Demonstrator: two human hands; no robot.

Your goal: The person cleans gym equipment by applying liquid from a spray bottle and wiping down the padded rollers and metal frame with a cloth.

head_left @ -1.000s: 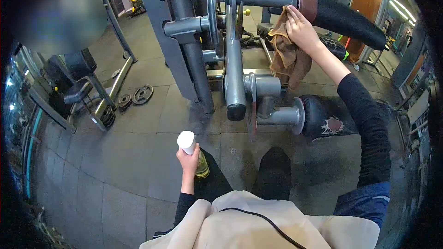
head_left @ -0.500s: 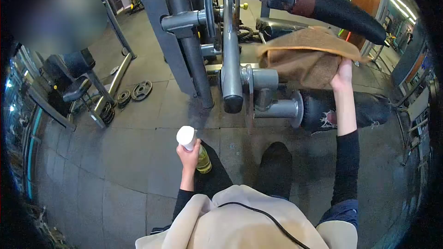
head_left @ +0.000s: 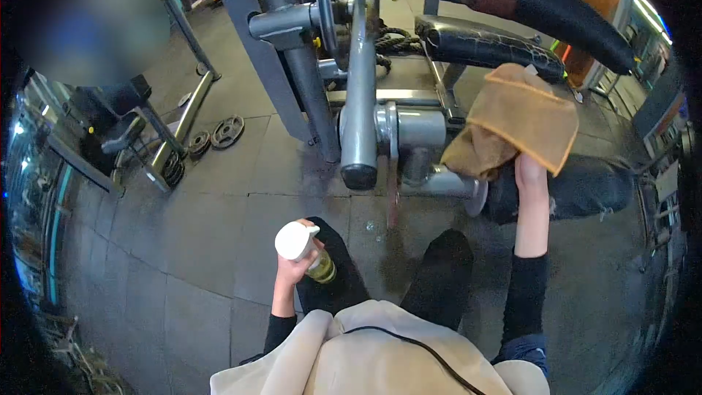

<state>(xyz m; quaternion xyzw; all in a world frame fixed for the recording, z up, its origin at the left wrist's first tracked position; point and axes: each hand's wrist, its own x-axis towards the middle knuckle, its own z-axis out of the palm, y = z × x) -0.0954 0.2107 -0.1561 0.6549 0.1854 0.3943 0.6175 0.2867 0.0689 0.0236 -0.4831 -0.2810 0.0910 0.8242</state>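
In my left hand [head_left: 295,266], low and left of centre, is a spray bottle [head_left: 322,269] with a white top and yellowish liquid. My right hand [head_left: 529,170] holds a brown cloth [head_left: 528,113], which covers most of the fingers. The cloth hangs spread above the lower black roller pad [head_left: 592,184] of a grey exercise machine. Higher up, a black upper pad [head_left: 567,11] with a brown band extends to the right from the machine's grey arm [head_left: 360,95].
A cracked black bench pad [head_left: 490,44] lies behind the cloth. Weight plates [head_left: 227,132] rest on the floor at the left near a rack [head_left: 186,113]. A thick rope [head_left: 395,40] is behind the machine.
My right hand has come off the upper pad with the cloth and moved down towards the lower roller. The cloth has swung and changed shape. My left hand still holds the bottle, now tilted slightly differently.
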